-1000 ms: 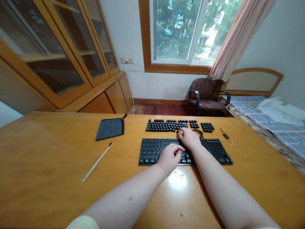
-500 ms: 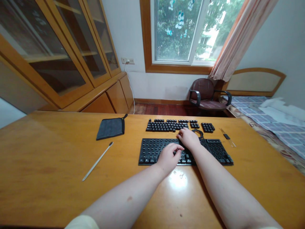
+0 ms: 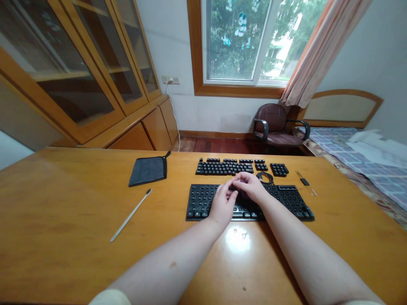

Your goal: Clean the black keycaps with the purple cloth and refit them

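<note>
A glass-fronted cabinet (image 3: pixel 136 137) lines the left wall, its shelves too dim to read, while an office chair (image 3: pixel 271 123) stands beyond the wooden desk (image 3: pixel 63 212). A flat dark pouch (image 3: pixel 148 170) lies on the desk's left side, contents hidden, with a long-handled brush (image 3: pixel 131 216) nearer. Behind the keyboard (image 3: pixel 197 203) sit rows of loose keycaps (image 3: pixel 222 170) and a coiled cable (image 3: pixel 265 176); a wire tool (image 3: pixel 304 181) lies to the right. The left hand (image 3: pixel 224 204) and right hand (image 3: pixel 250 186) meet over the keyboard, covering its middle. Their fingers are curled nearly closed; whether they grip anything, I cannot tell.
</note>
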Available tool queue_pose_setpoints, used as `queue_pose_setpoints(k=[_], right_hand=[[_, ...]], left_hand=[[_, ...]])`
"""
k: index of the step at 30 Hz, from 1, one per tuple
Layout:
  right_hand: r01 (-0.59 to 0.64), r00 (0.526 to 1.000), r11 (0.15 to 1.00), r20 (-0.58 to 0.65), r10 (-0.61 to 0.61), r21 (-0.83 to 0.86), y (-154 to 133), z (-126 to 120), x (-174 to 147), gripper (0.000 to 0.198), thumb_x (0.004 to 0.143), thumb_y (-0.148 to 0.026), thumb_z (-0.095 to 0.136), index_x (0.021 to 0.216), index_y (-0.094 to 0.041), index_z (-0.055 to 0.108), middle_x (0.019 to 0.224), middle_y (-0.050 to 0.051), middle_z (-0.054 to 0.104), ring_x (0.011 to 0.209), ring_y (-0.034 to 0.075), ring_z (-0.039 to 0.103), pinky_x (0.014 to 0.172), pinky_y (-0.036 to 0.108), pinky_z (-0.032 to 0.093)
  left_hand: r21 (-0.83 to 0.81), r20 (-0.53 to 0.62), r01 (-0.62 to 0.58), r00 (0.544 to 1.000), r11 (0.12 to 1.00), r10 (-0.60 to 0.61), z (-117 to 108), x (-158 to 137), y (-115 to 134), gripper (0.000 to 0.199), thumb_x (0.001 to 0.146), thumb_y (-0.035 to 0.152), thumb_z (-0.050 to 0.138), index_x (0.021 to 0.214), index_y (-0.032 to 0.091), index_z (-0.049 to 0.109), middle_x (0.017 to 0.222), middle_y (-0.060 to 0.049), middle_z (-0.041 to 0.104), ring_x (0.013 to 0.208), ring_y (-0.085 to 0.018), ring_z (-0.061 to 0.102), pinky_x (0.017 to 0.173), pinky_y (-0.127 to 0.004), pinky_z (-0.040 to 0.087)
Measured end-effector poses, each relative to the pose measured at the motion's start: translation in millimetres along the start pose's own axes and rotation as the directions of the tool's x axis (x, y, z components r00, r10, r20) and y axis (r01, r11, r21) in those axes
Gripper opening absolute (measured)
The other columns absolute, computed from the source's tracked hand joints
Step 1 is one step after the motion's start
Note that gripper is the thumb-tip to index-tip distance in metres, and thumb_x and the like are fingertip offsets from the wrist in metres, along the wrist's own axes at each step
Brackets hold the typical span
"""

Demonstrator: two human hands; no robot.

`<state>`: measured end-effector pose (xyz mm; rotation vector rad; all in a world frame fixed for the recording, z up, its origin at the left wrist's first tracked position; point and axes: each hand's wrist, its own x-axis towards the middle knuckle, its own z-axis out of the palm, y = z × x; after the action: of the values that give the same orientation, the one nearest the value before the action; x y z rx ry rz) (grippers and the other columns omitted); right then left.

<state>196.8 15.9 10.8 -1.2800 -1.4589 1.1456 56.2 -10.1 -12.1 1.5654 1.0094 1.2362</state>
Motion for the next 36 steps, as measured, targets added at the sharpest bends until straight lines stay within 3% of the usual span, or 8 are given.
queue_pose_setpoints(k=[3,5,8,13,20,23,27,36], right_hand=[[-0.066,0.991,0.994,0.121,0.056,0.087,1.1,-0.7,0.7,0.025,0.068,-0.04,0.064,0.072,-0.018,0.052,0.049,-0.007,0.049,0.037,0.007,0.039,0.037,0.019,0.027],[-0.044,0.992,0.994,0.121,0.032,0.096,0.2,-1.7,0.8,0.023,0.069,-0.039,0.062,0.071,-0.018,0.052,0.052,-0.006,0.049,0.043,0.008,0.043,0.042,0.02,0.031],[0.045,0.999,0.997,-0.001,-0.046,0.055,-2.6,-4.2,1.7,0.017,0.076,-0.034,0.047,0.073,-0.019,0.054,0.063,-0.001,0.054,0.058,0.012,0.051,0.054,0.024,0.041],[0.163,0.968,0.982,-0.176,-0.179,-0.1,0.0,-6.7,7.7,0.011,0.066,-0.018,0.039,0.069,-0.019,0.05,0.09,0.006,0.059,0.09,0.019,0.055,0.08,0.033,0.044],[0.3,0.881,0.914,-0.29,-0.375,-0.273,4.1,-2.7,10.1,0.021,0.075,-0.02,0.046,0.085,-0.02,0.064,0.101,0.007,0.061,0.097,0.019,0.056,0.089,0.036,0.042],[0.287,0.907,0.931,-0.247,-0.34,-0.227,5.8,-3.5,9.3,0.017,0.075,-0.023,0.051,0.08,-0.02,0.066,0.095,0.006,0.064,0.094,0.019,0.058,0.089,0.036,0.042],[0.203,0.972,0.979,-0.116,-0.204,-0.021,9.8,-2.5,10.6,0.014,0.071,-0.027,0.057,0.078,-0.018,0.065,0.083,0.004,0.066,0.08,0.017,0.06,0.078,0.033,0.047],[0.034,0.999,0.971,0.024,-0.041,0.235,7.5,-2.5,10.9,0.023,0.062,-0.03,0.071,0.082,-0.018,0.066,0.078,0.002,0.067,0.07,0.014,0.061,0.073,0.031,0.047]], left_hand=[[-0.048,-0.022,0.006,1.0,0.999,-0.007,0.9,1.7,-2.5,0.029,0.08,0.021,0.053,0.108,0.022,0.059,0.106,-0.007,0.059,0.09,-0.016,0.058,0.084,-0.032,0.048],[-0.15,-0.02,0.071,0.997,0.986,-0.075,2.7,3.6,-5.1,0.029,0.079,0.02,0.054,0.107,0.02,0.058,0.103,-0.007,0.061,0.083,-0.014,0.06,0.08,-0.031,0.05],[-0.289,-0.028,0.153,0.985,0.945,-0.168,4.9,6.4,-7.7,0.029,0.078,0.02,0.055,0.106,0.017,0.057,0.098,-0.007,0.063,0.076,-0.012,0.061,0.076,-0.029,0.05],[-0.31,-0.089,0.185,0.971,0.933,-0.222,3.5,9.5,-7.6,0.028,0.076,0.022,0.057,0.104,0.016,0.059,0.09,-0.005,0.064,0.072,-0.01,0.059,0.073,-0.025,0.049],[-0.355,-0.093,0.24,0.953,0.904,-0.289,2.6,11.4,-7.6,0.03,0.077,0.023,0.057,0.105,0.015,0.055,0.1,-0.008,0.062,0.07,-0.009,0.058,0.069,-0.024,0.049],[-0.386,-0.091,0.237,0.952,0.891,-0.292,3.7,12.1,-8.2,0.028,0.076,0.02,0.058,0.103,0.014,0.054,0.102,-0.009,0.061,0.073,-0.01,0.06,0.072,-0.026,0.05],[-0.383,-0.07,0.227,0.959,0.895,-0.273,3.8,11.7,-4.8,0.023,0.073,0.015,0.059,0.095,0.013,0.055,0.091,-0.007,0.063,0.081,-0.012,0.062,0.081,-0.029,0.049],[-0.315,-0.095,0.187,0.969,0.931,-0.227,0.5,10.6,-4.4,0.02,0.075,0.019,0.059,0.094,0.014,0.055,0.087,-0.006,0.065,0.079,-0.013,0.063,0.077,-0.028,0.05]])
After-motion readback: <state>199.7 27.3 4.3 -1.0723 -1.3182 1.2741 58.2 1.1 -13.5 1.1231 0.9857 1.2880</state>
